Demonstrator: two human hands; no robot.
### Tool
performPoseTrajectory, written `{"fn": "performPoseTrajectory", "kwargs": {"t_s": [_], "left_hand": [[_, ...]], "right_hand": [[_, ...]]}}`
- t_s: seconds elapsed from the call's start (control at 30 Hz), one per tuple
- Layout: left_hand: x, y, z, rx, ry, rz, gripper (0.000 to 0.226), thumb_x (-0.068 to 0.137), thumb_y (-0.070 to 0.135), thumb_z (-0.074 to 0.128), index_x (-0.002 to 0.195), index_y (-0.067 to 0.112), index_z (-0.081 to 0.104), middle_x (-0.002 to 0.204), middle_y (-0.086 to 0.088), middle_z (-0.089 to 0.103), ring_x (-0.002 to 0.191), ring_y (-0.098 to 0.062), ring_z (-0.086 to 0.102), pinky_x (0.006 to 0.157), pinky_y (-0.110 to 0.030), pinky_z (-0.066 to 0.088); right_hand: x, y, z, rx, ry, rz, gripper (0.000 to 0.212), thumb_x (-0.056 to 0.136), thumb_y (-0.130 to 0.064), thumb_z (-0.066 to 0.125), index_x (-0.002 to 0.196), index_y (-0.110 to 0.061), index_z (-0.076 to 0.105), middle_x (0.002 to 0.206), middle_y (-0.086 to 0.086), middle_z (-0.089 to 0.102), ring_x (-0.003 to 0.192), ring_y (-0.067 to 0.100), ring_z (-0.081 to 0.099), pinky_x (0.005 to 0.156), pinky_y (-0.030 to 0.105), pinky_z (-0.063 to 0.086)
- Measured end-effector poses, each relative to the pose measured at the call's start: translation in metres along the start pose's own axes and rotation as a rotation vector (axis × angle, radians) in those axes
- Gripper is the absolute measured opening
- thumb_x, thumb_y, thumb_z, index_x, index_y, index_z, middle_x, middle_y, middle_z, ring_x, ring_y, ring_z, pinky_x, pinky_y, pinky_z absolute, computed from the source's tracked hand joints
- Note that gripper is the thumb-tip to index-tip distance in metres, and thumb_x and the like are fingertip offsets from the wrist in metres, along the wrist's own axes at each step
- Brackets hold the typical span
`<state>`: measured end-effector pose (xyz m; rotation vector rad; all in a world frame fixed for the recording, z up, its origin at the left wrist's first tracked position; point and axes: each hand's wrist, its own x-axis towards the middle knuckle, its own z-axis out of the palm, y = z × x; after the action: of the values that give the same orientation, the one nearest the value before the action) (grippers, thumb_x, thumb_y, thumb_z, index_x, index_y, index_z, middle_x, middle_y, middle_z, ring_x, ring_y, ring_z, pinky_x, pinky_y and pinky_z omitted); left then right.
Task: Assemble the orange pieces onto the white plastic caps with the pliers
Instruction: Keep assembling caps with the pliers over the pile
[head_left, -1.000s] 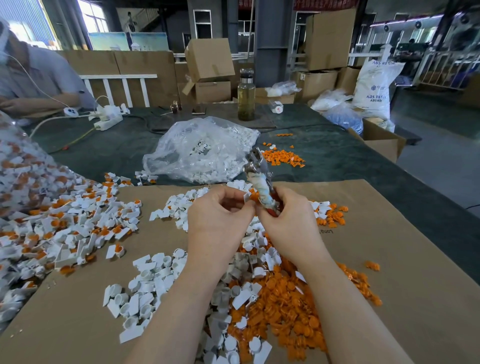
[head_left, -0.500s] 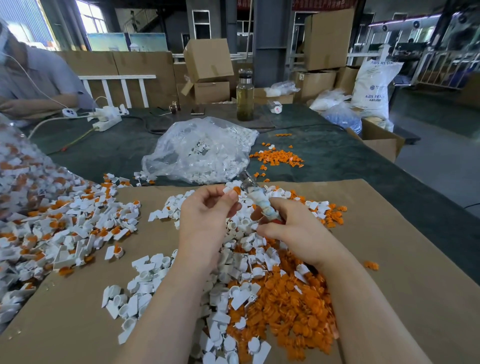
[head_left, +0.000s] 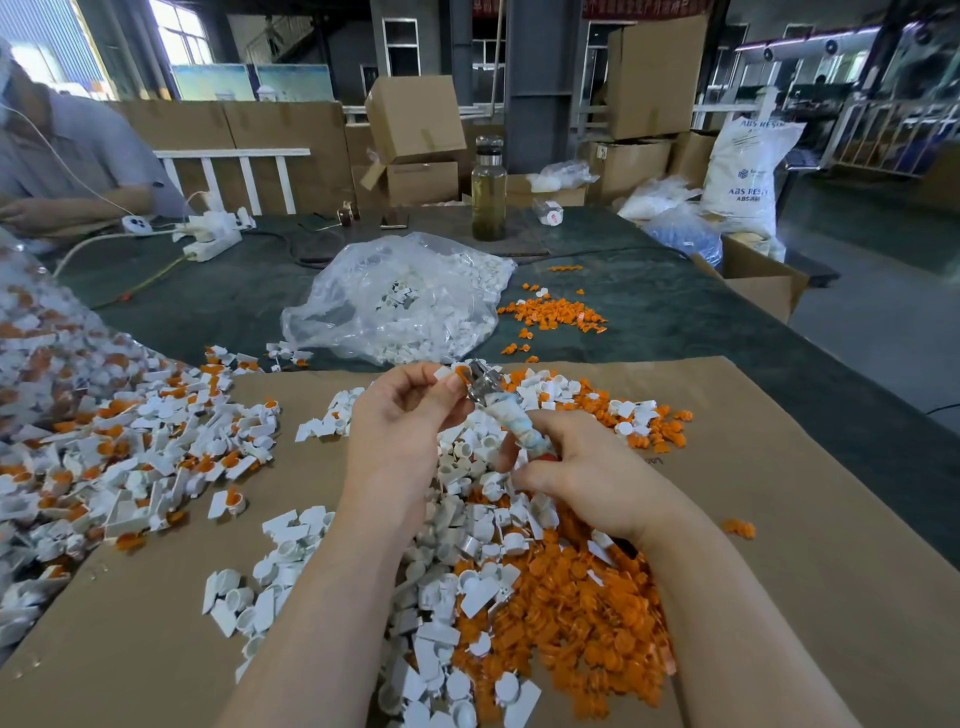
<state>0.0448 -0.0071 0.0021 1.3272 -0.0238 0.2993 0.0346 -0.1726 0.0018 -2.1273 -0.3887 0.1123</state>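
now left hand (head_left: 400, 415) pinches white cap (head_left: 445, 372) at pliers (head_left: 506, 415), gripped by right hand (head_left: 587, 478).

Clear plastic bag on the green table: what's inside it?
The clear plastic bag holds white plastic caps, heaped toward its right side. Whether orange pieces lie among them cannot be seen through the crumpled film.

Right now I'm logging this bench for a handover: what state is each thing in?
left hand: pinches a white cap at the pliers' tip.
right hand: grips the pliers by the wrapped handle.
clear bag: lying slumped, holding white parts.
bottle: upright, lid on.
cardboard box: tilted on another box.
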Motion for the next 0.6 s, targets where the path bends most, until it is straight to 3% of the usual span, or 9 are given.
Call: {"fn": "performPoseTrajectory", "kwargs": {"t_s": [0.07,0.27,0.37,0.5,0.6], "left_hand": [[0.000,0.000,0.000,-0.007,-0.001,-0.004,0.012,0.090,0.000,0.065,0.083,0.009,0.064,0.061,0.010,0.066,0.057,-0.005,0.064,0.064,-0.017,0.054],[-0.001,-0.001,-0.001,0.004,-0.002,-0.015,0.014,0.090,-0.002,0.064,0.081,0.009,0.064,0.062,0.010,0.066,0.058,-0.006,0.063,0.064,-0.017,0.055],[0.000,-0.002,-0.001,-0.005,0.002,-0.046,0.010,0.090,-0.002,0.064,0.084,0.007,0.064,0.063,0.008,0.067,0.059,-0.007,0.064,0.065,-0.018,0.055],[0.002,0.001,-0.005,-0.058,-0.006,-0.158,0.009,0.090,0.001,0.064,0.084,0.007,0.065,0.067,0.003,0.071,0.063,-0.010,0.067,0.065,-0.021,0.058],[0.009,0.006,-0.020,-0.256,0.131,-0.318,0.006,0.092,0.003,0.062,0.094,0.005,0.066,0.083,-0.006,0.077,0.073,-0.014,0.074,0.063,-0.022,0.059]], "right_hand": [[0.000,0.001,0.001,0.003,0.000,0.003,0.024,0.080,-0.002,0.063,0.080,-0.025,0.067,0.089,-0.002,0.071,0.085,0.024,0.066,0.078,0.044,0.052],[0.001,0.004,0.003,-0.010,-0.018,0.021,0.028,0.081,0.000,0.058,0.075,-0.026,0.067,0.072,-0.015,0.066,0.069,-0.002,0.061,0.060,0.013,0.047],[0.002,0.006,0.003,-0.021,-0.016,0.026,0.024,0.082,-0.001,0.057,0.078,-0.023,0.068,0.067,-0.019,0.066,0.063,-0.003,0.060,0.057,0.015,0.046],[0.005,0.009,0.005,-0.092,0.009,0.020,0.020,0.082,-0.008,0.062,0.079,-0.028,0.064,0.073,-0.011,0.066,0.065,0.003,0.061,0.061,0.028,0.049],[0.006,0.011,0.007,-0.144,0.055,0.016,0.019,0.082,-0.015,0.064,0.076,-0.031,0.057,0.069,-0.013,0.061,0.062,0.003,0.058,0.056,0.028,0.044]]}}
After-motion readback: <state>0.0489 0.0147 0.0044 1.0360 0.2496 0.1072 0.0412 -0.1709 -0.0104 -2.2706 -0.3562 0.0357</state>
